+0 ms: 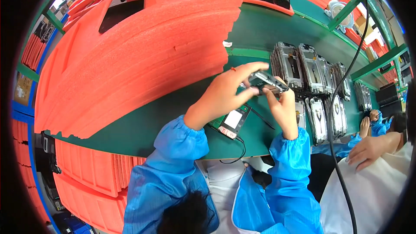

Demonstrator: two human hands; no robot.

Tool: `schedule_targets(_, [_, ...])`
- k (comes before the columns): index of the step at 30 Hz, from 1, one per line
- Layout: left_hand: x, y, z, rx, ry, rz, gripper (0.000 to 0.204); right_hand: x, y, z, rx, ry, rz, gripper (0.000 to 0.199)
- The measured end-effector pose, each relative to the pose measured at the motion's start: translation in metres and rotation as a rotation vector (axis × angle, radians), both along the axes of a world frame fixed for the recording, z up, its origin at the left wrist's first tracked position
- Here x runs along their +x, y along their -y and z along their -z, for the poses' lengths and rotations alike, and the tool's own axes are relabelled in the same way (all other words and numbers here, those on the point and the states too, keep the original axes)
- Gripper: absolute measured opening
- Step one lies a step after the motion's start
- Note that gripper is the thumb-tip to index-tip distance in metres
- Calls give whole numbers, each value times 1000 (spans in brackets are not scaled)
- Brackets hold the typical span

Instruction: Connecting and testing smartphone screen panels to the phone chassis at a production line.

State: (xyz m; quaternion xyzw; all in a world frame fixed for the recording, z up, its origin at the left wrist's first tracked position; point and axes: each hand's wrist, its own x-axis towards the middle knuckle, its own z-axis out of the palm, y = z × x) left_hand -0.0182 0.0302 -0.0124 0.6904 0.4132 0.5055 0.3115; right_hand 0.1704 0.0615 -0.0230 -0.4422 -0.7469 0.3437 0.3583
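Observation:
Both my hands, in blue sleeves, hold up a phone frame (269,81) over the green bench, tilted with its edge toward me. My left hand (227,89) grips its left end between thumb and fingers. At its right end, my right hand (281,103) pinches the frame from below, some fingers hidden behind it. Beneath my hands lies a small test board (234,119) with a white panel and a black cable (242,147) hanging off the bench edge. A thin dark strip (263,119) lies right of the board.
Red foam trays (151,56) are stacked high at left, with a dark glass panel (124,9) on top. Stacked phone frames (288,65) line the bench at right. A black cable (333,117) hangs down in front. Another person's hand (375,149) is at far right.

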Motion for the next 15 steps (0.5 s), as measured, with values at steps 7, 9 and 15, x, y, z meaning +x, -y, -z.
schedule_targets(7, [-1,-17,12,-37,43,-49,14,4,11,25,128,-165,140,17])
schedule_targets(9, [0,-16,18,-14,100,-94,14,17,22,31,-30,-155,253,16])
schedule_targets(15, [4,-21,19,52,156,-109,15,-8,34,46,-153,-80,194,13])
